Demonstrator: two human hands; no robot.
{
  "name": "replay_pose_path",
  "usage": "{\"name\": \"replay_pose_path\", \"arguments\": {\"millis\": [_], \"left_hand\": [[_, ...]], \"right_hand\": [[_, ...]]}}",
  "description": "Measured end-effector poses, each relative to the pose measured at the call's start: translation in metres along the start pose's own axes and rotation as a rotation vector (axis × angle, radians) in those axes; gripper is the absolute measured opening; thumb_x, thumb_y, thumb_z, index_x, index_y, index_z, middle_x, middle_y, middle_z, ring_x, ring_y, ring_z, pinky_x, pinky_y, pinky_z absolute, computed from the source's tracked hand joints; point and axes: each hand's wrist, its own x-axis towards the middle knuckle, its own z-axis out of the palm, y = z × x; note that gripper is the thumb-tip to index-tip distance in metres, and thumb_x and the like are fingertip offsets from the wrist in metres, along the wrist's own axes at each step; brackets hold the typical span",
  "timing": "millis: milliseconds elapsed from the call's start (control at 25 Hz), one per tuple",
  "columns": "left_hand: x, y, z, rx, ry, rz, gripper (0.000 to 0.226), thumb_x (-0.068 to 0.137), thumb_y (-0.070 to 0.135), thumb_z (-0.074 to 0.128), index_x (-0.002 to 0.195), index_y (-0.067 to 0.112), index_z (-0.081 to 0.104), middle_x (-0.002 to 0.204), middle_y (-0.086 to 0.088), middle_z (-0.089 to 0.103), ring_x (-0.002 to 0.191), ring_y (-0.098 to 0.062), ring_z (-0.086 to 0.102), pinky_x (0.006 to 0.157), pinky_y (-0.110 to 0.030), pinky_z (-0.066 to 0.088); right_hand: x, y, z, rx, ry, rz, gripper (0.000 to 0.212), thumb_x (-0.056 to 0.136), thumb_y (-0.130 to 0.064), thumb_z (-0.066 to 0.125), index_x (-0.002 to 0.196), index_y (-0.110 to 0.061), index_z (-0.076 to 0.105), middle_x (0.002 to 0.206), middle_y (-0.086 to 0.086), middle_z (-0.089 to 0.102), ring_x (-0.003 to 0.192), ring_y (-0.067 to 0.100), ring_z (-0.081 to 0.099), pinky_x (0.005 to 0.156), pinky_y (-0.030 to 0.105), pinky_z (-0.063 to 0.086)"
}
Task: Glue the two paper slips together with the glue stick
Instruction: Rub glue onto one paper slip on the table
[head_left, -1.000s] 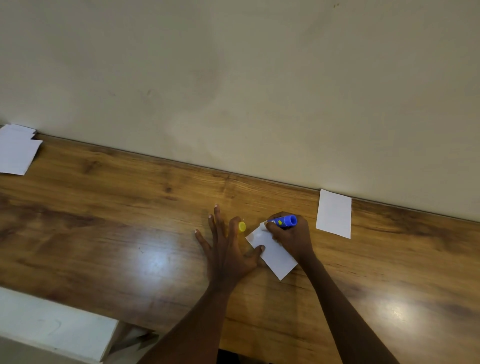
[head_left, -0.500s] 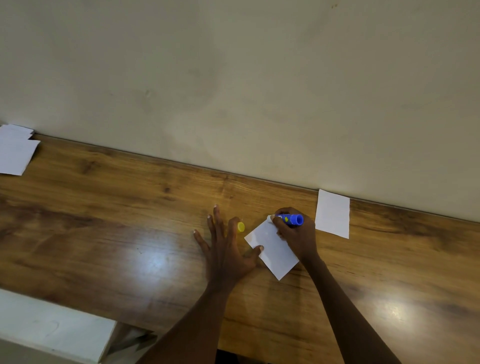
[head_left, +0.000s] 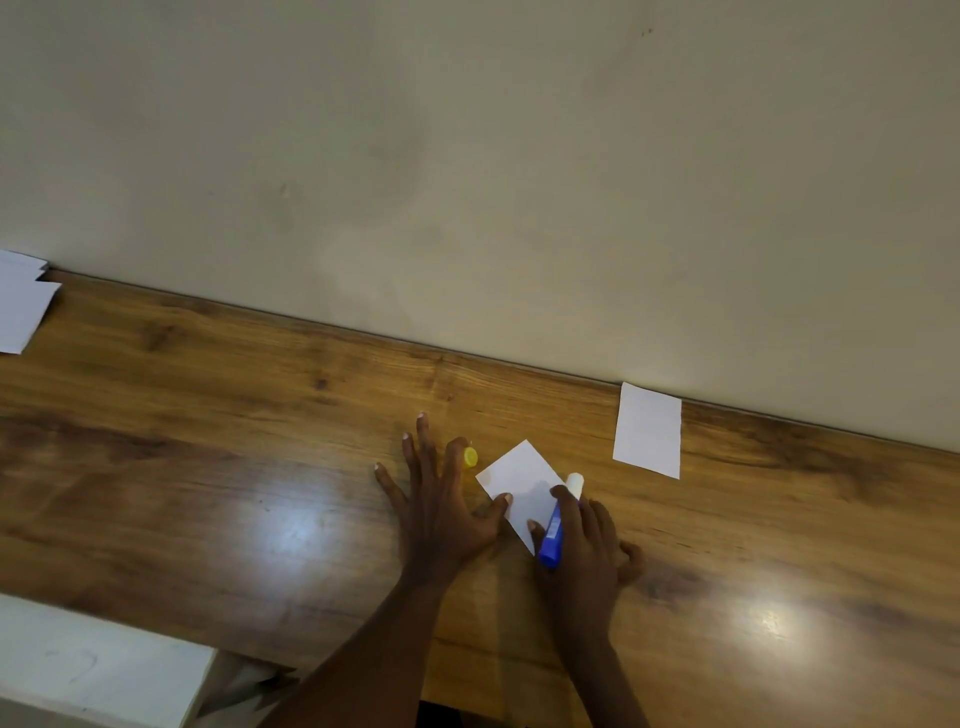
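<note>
The glue stick is gripped in the right hand, with the blue barrel wrapped tight and the bare white tip pointing toward 1 o'clock. The tip sits right at the edge of the near slip; whether it's actually touching paper can't be made out.

The left hand is spread flat on the tabletop at the slip's 9 o'clock, thumb pressed on its edge.

Gluing looks half done, so short, light strokes are best run away from the pinned side. Otherwise the slip gets dragged or wrinkled. Corners shouldn't be skipped.

The yellow cap is parked at the slip's 10 o'clock. The second slip is left well apart at 2 o'clock, against the wall.
</note>
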Motion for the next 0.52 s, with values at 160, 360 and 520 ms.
{"name": "replay_pose_path", "arguments": {"millis": [160, 360, 520], "left_hand": [[0.000, 0.000, -0.001, -0.011, -0.009, 0.006, 0.074, 0.066, 0.058, 0.062, 0.126, 0.024, 0.039, 0.156, -0.012, 0.001, 0.142, -0.035, 0.000, 0.108, -0.064, -0.005], [0.000, 0.000, -0.004, -0.013, -0.006, 0.016, 0.077, 0.067, 0.060, 0.061, 0.130, 0.022, 0.038, 0.155, -0.013, 0.002, 0.142, -0.036, 0.003, 0.108, -0.065, -0.003], [0.000, 0.002, -0.006, -0.023, 0.004, 0.013, 0.074, 0.068, 0.060, 0.061, 0.128, 0.020, 0.042, 0.154, -0.015, 0.007, 0.142, -0.037, 0.007, 0.108, -0.066, -0.001]], "right_hand": [[-0.005, -0.010, 0.007, -0.009, -0.022, -0.030, 0.063, 0.075, -0.013, 0.069, 0.131, -0.019, 0.041, 0.146, 0.012, 0.033, 0.140, 0.028, 0.016, 0.111, 0.062, 0.015], [0.022, 0.003, 0.000, -0.112, -0.136, -0.254, 0.052, 0.082, -0.016, 0.060, 0.129, -0.027, 0.041, 0.151, 0.007, 0.023, 0.141, 0.025, 0.014, 0.110, 0.054, -0.006], [0.067, 0.013, -0.018, -0.220, -0.424, -0.514, 0.048, 0.085, -0.019, 0.056, 0.128, -0.029, 0.037, 0.151, 0.007, 0.026, 0.138, 0.023, 0.025, 0.114, 0.044, -0.001]]}}
